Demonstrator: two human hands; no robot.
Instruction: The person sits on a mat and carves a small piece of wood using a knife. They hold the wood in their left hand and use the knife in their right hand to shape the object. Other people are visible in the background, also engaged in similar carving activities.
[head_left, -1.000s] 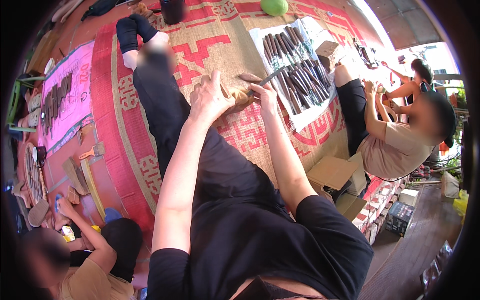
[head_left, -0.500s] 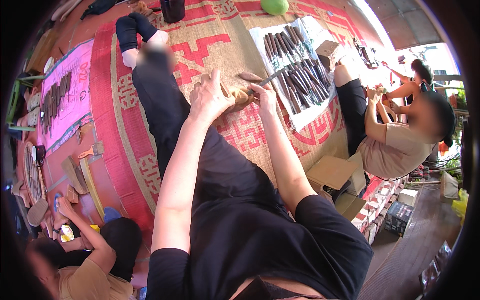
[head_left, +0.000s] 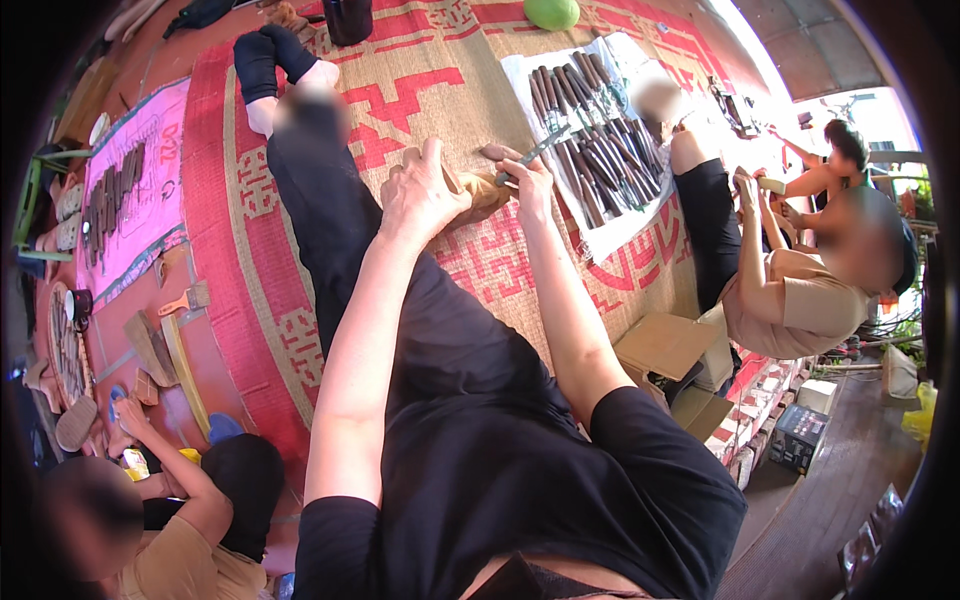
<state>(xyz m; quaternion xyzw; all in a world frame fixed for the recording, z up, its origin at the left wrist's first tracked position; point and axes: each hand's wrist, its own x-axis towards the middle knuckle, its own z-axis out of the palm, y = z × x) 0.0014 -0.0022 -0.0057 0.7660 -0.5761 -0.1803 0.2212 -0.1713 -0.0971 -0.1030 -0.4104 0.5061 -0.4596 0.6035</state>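
My left hand (head_left: 425,192) is closed around a light brown wooden piece (head_left: 482,196) held in front of my lap; its palm side is hidden. Close to the right end of that piece, my right hand (head_left: 528,180) pinches a flat metal blade (head_left: 546,146), which slants up and away to the right. Whether the blade is a chisel or a file I cannot tell. Just beyond my right fingers shows a darker brown, rounded piece (head_left: 495,152). Past the blade lies a white cloth (head_left: 610,238) with rows of dark-handled carving tools (head_left: 590,130).
A red and tan woven mat (head_left: 400,95) spreads under my legs. A green round object (head_left: 551,13) sits at its far edge. Left are a pink cloth (head_left: 150,200) with tools and a brush (head_left: 186,299). A cardboard box (head_left: 660,342) stands right; people sit on both sides.
My right hand has tilted the metal blade up, lifting its near end away from the wooden piece. My left hand stays put. The person at right has leaned and shifted their arms.
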